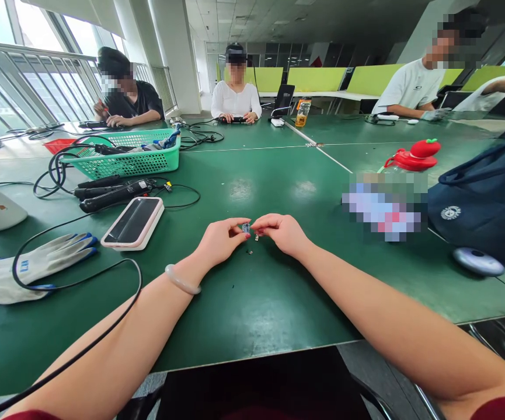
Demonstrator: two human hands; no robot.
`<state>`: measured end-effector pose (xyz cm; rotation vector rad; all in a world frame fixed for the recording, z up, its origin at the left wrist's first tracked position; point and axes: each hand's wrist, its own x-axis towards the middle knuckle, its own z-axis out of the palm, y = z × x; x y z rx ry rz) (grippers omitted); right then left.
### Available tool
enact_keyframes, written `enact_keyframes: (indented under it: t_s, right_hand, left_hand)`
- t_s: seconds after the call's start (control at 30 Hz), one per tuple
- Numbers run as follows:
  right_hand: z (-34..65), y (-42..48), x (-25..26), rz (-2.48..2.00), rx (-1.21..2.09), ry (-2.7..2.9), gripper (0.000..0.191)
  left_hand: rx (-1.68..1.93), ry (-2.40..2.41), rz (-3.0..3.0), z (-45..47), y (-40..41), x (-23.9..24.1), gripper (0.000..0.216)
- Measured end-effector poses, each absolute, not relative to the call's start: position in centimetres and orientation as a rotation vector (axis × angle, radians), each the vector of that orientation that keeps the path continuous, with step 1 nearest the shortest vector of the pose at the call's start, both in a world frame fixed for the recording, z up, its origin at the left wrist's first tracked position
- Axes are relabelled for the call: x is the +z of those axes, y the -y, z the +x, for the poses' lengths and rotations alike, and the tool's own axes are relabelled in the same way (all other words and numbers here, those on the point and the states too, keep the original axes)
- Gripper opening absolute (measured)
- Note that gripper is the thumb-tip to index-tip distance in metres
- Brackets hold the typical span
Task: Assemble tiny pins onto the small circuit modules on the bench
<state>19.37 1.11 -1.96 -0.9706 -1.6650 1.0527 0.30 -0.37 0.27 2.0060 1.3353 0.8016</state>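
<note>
My left hand (221, 239) and my right hand (281, 232) meet over the middle of the green table (243, 303). Both pinch a tiny blue-grey part (246, 228) between their fingertips, just above the tabletop. A few very small dark bits (252, 245) lie on the table right under the hands. A pale bangle (182, 281) circles my left wrist.
A phone in a pink case (133, 221) lies to the left, with white and blue gloves (28, 268), black cables and black tools (112, 192) and a green basket (125, 154) beyond. A dark blue bag (484, 198) and a red-lidded bottle (412, 156) stand right. Several people sit at the far side.
</note>
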Motion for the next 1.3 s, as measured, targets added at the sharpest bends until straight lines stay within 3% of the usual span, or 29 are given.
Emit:
enact_keyframes:
  t_s: [0.2,0.67,1.3]
  right_hand:
    - [18.8,-0.7,-1.9,-0.957,1.192,1.553,0.023]
    - [18.5,0.7,-0.8,-1.112,0.722,1.871,0.014]
    - [18.7,1.0,-0.8,-1.105,0.628,1.929,0.019]
  left_hand:
    - [0.810,-1.322,2.029,0.3,0.4,0.4,0.039]
    - [0.816,-1.278,2.145,0.7,0.8,0.6,0.036]
    - [0.856,-1.245,2.149,0.7,1.1,0.8,0.033]
